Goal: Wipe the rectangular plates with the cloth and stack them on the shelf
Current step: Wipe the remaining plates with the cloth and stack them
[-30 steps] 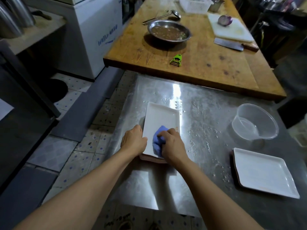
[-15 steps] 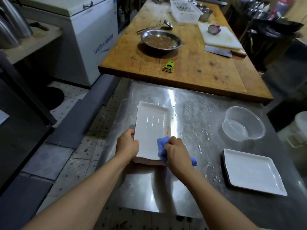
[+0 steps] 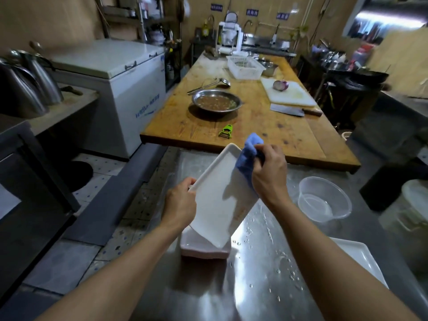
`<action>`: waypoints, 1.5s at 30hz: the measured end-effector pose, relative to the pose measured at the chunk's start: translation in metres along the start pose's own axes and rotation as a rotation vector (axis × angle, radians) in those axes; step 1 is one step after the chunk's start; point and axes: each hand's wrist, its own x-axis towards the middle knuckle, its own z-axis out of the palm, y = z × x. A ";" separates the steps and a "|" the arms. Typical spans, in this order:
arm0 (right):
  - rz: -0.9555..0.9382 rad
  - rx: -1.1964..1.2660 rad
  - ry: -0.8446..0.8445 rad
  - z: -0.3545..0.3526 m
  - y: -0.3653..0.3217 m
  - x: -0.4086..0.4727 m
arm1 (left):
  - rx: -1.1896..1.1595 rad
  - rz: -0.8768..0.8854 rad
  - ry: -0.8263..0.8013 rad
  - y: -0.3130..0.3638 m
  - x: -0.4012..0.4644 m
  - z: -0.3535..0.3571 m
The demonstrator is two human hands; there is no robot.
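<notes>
The stiff, wet, breakable plate is pinched at opposite rims by left hand fingers and, through the cloth, by right hand fingers.

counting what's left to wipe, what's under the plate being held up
Under the tilted rectangular plate, held by the left hand and the right hand with the blue cloth, lies another plate on the steel table. Whether more lie beneath it cannot be told.

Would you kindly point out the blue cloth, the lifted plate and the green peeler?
blue cloth [image 3: 246,162]: head view, its middle fold.
lifted plate [image 3: 217,198]: head view, its inner face.
green peeler [image 3: 225,131]: head view, its handle.
</notes>
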 end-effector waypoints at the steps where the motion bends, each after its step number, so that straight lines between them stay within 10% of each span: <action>1: -0.008 -0.002 -0.009 -0.001 -0.001 0.006 | 0.011 0.022 0.001 0.005 -0.001 -0.003; 9: -0.016 -0.047 -0.360 -0.016 0.008 0.020 | 0.044 0.174 0.014 0.020 -0.010 -0.018; 22: 0.089 -0.147 -0.263 -0.038 0.046 -0.005 | -0.128 0.005 0.137 0.014 -0.017 0.011; 31: 0.495 0.097 0.061 -0.034 0.049 -0.022 | -0.341 -0.198 0.206 0.026 -0.027 0.048; 45: 0.554 0.236 -0.127 -0.025 0.043 -0.089 | -0.768 -0.553 0.261 0.051 -0.018 0.073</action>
